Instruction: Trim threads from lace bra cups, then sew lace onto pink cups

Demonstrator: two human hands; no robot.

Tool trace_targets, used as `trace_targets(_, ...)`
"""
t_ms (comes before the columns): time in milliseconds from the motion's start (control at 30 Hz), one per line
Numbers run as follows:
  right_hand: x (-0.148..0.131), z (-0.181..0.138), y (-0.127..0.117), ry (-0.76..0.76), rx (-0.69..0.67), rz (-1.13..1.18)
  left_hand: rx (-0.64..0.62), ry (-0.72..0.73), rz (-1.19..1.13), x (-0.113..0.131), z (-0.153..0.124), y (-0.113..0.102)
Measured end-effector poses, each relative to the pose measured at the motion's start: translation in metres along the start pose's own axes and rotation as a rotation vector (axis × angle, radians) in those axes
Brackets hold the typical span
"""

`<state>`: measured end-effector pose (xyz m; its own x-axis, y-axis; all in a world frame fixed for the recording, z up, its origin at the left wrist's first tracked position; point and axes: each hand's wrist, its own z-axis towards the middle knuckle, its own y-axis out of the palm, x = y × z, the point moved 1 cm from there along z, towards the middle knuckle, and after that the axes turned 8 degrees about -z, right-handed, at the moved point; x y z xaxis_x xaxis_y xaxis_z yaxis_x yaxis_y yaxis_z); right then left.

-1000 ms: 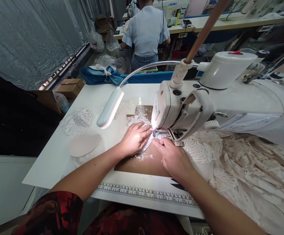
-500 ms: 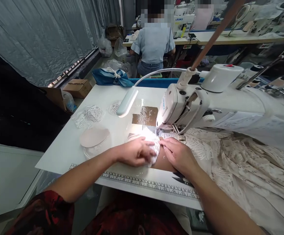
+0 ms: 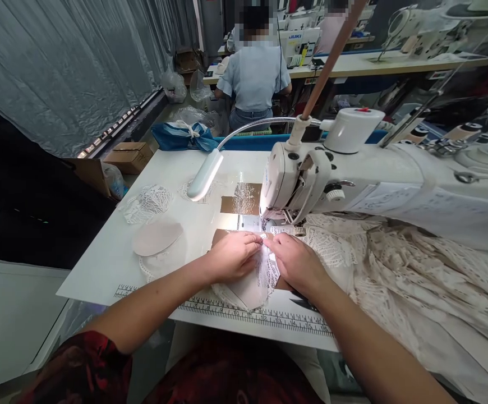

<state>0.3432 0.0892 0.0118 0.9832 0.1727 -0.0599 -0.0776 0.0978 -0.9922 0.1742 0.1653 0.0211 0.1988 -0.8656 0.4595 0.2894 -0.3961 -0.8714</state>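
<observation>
A cream lace piece [image 3: 248, 293] with a smooth beige layer lies under my hands, in front of the sewing machine [image 3: 286, 174]. My left hand [image 3: 236, 255] pinches its upper edge, fingers pressed together. Right beside it, my right hand [image 3: 297, 261] grips the same edge between thumb and forefinger. The fingertips of both hands nearly meet just short of the machine's needle area. The lace hangs down toward the table's front edge and covers part of the printed ruler [image 3: 284, 324]. Dark scissors [image 3: 303, 302] lie partly beneath my right wrist.
Left on the white table [image 3: 96, 255] are a beige oval pad [image 3: 157, 235] and a lace cup piece [image 3: 148, 203]. A lamp [image 3: 206, 175] arches over the table. Heaped lace fabric [image 3: 420, 280] fills the right side. A co-worker [image 3: 254, 78] sits ahead.
The lace piece has come toward me, away from the needle area, and now spreads over the ruler. My left hand has shifted up to its edge and closed beside my right hand.
</observation>
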Motion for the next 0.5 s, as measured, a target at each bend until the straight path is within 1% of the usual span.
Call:
trace_targets(100,-0.002,0.001,0.001,0.006,-0.02,-0.065,-0.026,-0.033,0.048,0.0,0.001,-0.003)
trace_targets(200,-0.002,0.002,0.001,0.025,-0.025,-0.085,-0.04,-0.02,0.094,-0.005,0.002,-0.005)
trace_targets(500,-0.006,0.012,-0.004,0.085,-0.007,-0.124,-0.11,0.095,0.085,-0.043,0.012,-0.014)
